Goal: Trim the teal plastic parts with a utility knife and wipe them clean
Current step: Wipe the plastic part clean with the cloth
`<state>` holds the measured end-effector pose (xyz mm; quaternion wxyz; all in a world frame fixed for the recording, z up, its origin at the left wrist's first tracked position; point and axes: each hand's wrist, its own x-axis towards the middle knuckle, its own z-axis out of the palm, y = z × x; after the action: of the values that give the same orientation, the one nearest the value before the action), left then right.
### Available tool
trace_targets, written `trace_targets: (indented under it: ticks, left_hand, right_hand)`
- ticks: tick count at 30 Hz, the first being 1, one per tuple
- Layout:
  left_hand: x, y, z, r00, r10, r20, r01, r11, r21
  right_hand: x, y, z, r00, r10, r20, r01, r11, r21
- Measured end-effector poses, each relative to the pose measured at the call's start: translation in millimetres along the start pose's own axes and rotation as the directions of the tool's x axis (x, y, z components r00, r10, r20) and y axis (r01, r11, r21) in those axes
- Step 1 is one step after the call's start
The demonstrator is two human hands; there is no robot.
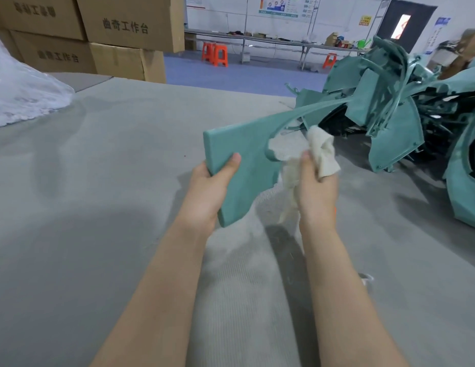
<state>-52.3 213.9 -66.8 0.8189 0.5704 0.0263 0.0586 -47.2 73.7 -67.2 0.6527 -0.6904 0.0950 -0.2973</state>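
Teal part [241,165] is off the table, held mid-air between both hands above the grey felt table [98,181]. Its long axis runs from the near-left end up toward the far right, and a thin curved arm carries on toward the pile of teal parts [390,107].

Left hand [210,192] grips the near-left end, thumb on the top face, fingers underneath. Right hand [318,189] is curled round a bunched white cloth [324,149], which is pressed to the part's right edge at the curved cutout.

Looks like the wipe step. The flat face lies to the left of the cloth, so the likely stroke is leftward along the axis, with the left hand as anchor. No knife clearly visible.

Beyond are cardboard boxes [119,30] far left and clear plastic sheeting [21,96] at the left edge.
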Motion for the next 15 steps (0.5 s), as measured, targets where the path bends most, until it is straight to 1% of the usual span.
trace_targets:
  ticks: [2, 3, 4, 5, 6, 7, 8, 9, 10, 11, 12, 13, 15]
  left_hand:
    - [1.4, -1.1, -4.3, 0.997, 0.078, -0.030, -0.074, 0.990, 0.120]
    - [0.8, -1.2, -5.7, 0.994, 0.104, -0.026, -0.098, 0.981, 0.168]
    - [0.4, -1.6, -6.3, 0.992, 0.124, -0.011, -0.119, 0.970, 0.211]
    - [-0.4, -1.7, -5.9, 0.990, 0.138, 0.006, -0.135, 0.958, 0.255]
    - [-0.9, -2.0, -5.2, 0.987, 0.157, 0.026, -0.158, 0.938, 0.309]
    - [-1.9, -1.3, -4.3, 0.982, 0.180, 0.052, -0.186, 0.910, 0.371]
    - [-2.5, -1.4, -3.5, 0.975, 0.203, 0.092, -0.223, 0.875, 0.430]
    - [-2.7, -1.3, -2.9, 0.966, 0.221, 0.136, -0.259, 0.849, 0.461]
    - [-4.0, -0.3, -2.4, 0.958, 0.229, 0.174, -0.285, 0.835, 0.471]
    - [-6.7, 2.3, -2.1, 0.954, 0.223, 0.202, -0.294, 0.836, 0.464]
    - [-9.2, 5.1, -2.1, 0.951, 0.212, 0.224, -0.296, 0.835, 0.463]
    - [-10.9, 7.5, -2.1, 0.945, 0.210, 0.250, -0.309, 0.824, 0.475]
    - [-13.1, 10.3, -2.9, 0.925, 0.234, 0.298, -0.366, 0.754, 0.545]
  right_hand:
    - [3.9, -4.4, -2.4, 0.994, 0.070, -0.085, -0.059, 0.990, 0.125]
    - [4.4, -5.0, -3.6, 0.994, 0.084, -0.075, -0.073, 0.988, 0.140]
    - [3.3, -6.2, -2.6, 0.997, 0.069, -0.044, -0.064, 0.992, 0.110]
    - [-0.9, -8.3, -0.2, 1.000, 0.020, -0.010, -0.019, 0.998, 0.065]
    - [-7.7, -11.6, 3.4, 0.997, -0.073, 0.025, 0.073, 0.997, 0.008]
    - [-15.2, -15.7, 7.1, 0.977, -0.203, 0.066, 0.205, 0.978, -0.028]
    - [-21.5, -19.3, 10.0, 0.931, -0.347, 0.111, 0.353, 0.934, -0.046]
    - [-26.5, -20.9, 12.6, 0.864, -0.477, 0.161, 0.490, 0.870, -0.053]
    - [-31.0, -20.3, 15.2, 0.797, -0.568, 0.206, 0.588, 0.807, -0.050]
    - [-33.5, -19.9, 17.8, 0.757, -0.605, 0.246, 0.634, 0.772, -0.052]
    - [-34.5, -20.6, 20.0, 0.748, -0.602, 0.280, 0.641, 0.765, -0.069]
    - [-33.9, -21.3, 21.9, 0.764, -0.567, 0.308, 0.619, 0.778, -0.105]
    - [-27.5, -19.5, 21.6, 0.826, -0.447, 0.342, 0.537, 0.809, -0.239]
